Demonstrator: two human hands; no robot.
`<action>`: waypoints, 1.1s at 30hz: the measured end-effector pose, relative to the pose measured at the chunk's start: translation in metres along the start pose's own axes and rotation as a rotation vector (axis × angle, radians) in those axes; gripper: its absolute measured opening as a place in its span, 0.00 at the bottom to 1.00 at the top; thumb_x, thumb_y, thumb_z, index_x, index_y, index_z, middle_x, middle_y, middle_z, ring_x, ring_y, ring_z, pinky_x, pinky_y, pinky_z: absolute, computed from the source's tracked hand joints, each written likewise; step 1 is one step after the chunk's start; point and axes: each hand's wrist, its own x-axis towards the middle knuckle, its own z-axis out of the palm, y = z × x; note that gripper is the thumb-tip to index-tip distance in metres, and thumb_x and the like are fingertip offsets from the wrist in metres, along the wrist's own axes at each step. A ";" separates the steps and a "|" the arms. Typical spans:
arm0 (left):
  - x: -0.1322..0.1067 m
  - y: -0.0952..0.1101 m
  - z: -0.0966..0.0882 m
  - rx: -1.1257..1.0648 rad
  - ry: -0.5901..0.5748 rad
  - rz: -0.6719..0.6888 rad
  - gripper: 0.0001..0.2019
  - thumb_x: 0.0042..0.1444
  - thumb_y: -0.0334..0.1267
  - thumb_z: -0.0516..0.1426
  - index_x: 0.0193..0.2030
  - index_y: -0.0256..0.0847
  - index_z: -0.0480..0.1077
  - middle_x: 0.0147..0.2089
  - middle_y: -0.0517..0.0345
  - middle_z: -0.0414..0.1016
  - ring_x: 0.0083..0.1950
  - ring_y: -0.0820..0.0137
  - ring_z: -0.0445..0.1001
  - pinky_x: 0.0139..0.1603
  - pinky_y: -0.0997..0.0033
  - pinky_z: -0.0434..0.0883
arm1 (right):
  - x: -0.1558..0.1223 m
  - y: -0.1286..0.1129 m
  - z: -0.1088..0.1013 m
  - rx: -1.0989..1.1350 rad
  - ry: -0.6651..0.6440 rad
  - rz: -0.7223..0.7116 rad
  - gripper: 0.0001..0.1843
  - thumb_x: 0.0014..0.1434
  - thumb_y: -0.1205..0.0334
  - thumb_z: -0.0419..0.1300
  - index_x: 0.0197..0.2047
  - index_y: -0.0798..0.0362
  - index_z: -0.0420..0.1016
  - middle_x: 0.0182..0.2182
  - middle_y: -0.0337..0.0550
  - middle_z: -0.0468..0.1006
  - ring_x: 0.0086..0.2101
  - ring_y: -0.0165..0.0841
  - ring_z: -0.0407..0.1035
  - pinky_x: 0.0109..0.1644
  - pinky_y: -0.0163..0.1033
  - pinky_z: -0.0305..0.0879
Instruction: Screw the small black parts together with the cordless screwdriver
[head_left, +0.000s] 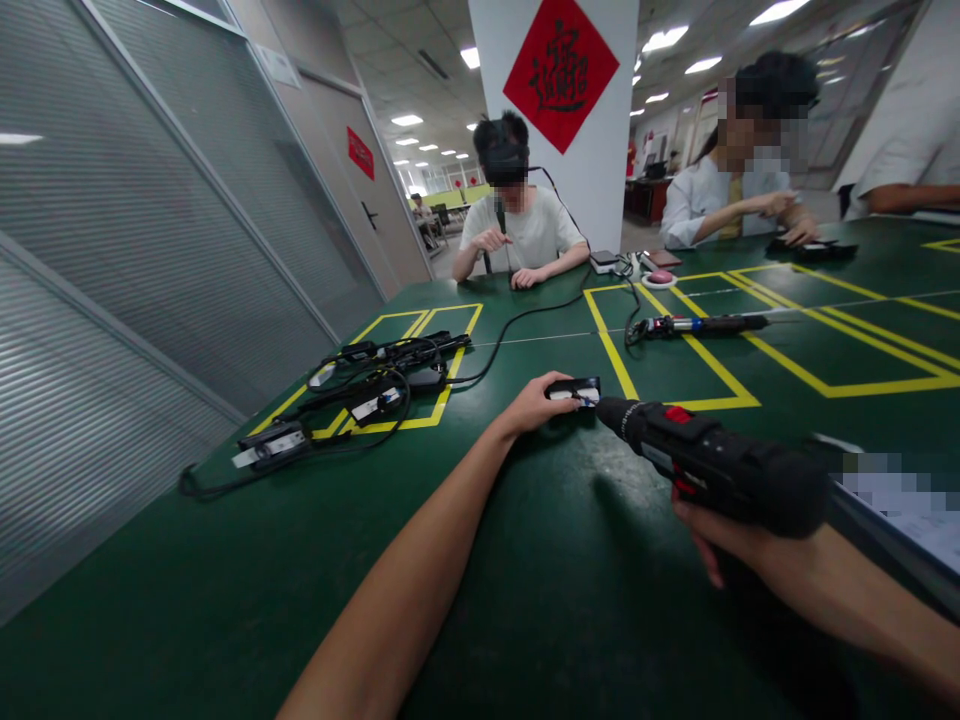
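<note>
My left hand [534, 403] reaches out over the green table [525, 600] and pinches a small black device [576, 390] that lies on the table top. My right hand [712, 535] is wrapped round the body of a black electric screwdriver [712, 462] with red marks. The screwdriver's tip points left and meets the right end of the small device. Most of my right hand's fingers are hidden under the tool.
A heap of black power adapters and cables [360, 390] lies at the left inside yellow tape lines. A second screwdriver [701, 324] rests further back. Three other people [517, 225] sit along the table's far side. A grey wall runs along the left.
</note>
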 end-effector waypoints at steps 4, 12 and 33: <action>-0.001 0.001 0.000 -0.012 0.000 0.000 0.27 0.47 0.45 0.63 0.53 0.36 0.68 0.43 0.54 0.75 0.39 0.70 0.72 0.40 0.73 0.68 | -0.002 -0.005 0.001 0.001 0.039 -0.006 0.25 0.63 0.47 0.50 0.18 0.48 0.68 0.19 0.40 0.76 0.27 0.37 0.71 0.43 0.49 0.66; 0.000 0.001 0.000 -0.003 0.007 -0.006 0.26 0.48 0.45 0.62 0.53 0.36 0.68 0.44 0.53 0.75 0.38 0.70 0.72 0.39 0.73 0.69 | -0.003 -0.003 0.001 0.014 0.024 0.038 0.25 0.62 0.45 0.50 0.19 0.48 0.68 0.20 0.40 0.75 0.26 0.36 0.70 0.36 0.47 0.66; -0.002 0.003 0.000 -0.002 0.004 -0.020 0.26 0.48 0.46 0.62 0.53 0.37 0.68 0.43 0.54 0.75 0.39 0.71 0.72 0.40 0.73 0.68 | -0.003 -0.010 -0.002 0.020 0.026 -0.012 0.22 0.63 0.48 0.50 0.21 0.47 0.69 0.19 0.38 0.76 0.25 0.35 0.72 0.39 0.48 0.67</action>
